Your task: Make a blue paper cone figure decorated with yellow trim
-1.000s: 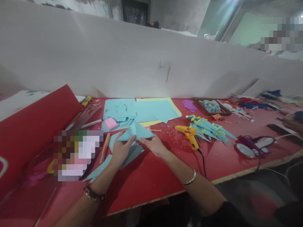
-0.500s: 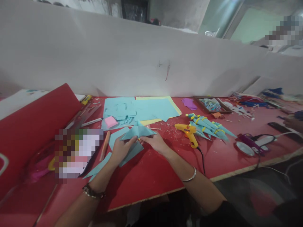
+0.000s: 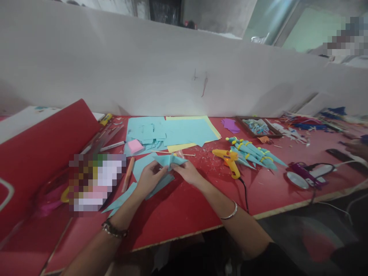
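Note:
Between both hands is a folded light-blue paper piece [image 3: 169,160], creased at its middle. My left hand [image 3: 150,178] pinches its left half, and my right hand [image 3: 188,172] pinches the right half; the fingertips nearly meet at the crease. Beneath the hands lie loose light-blue paper pieces [image 3: 140,165] on the red table [image 3: 184,214]. A yellow glue gun [image 3: 230,161] rests to the right of my right hand. Beyond it are several blue paper cones with yellow trim [image 3: 253,151].
Blue sheets [image 3: 186,132] lie by the wall, with a pink pad [image 3: 135,146] near them. A tray [image 3: 258,127] stands at the back right, a purple device [image 3: 307,176] at the right edge. Left are a red board [image 3: 57,142] and a wooden stick [image 3: 128,174]. Another person's hand shows far right.
The folded blue paper has been tilted and narrowed between my fingers, and its upper point no longer stands up. Both hands have shifted only slightly.

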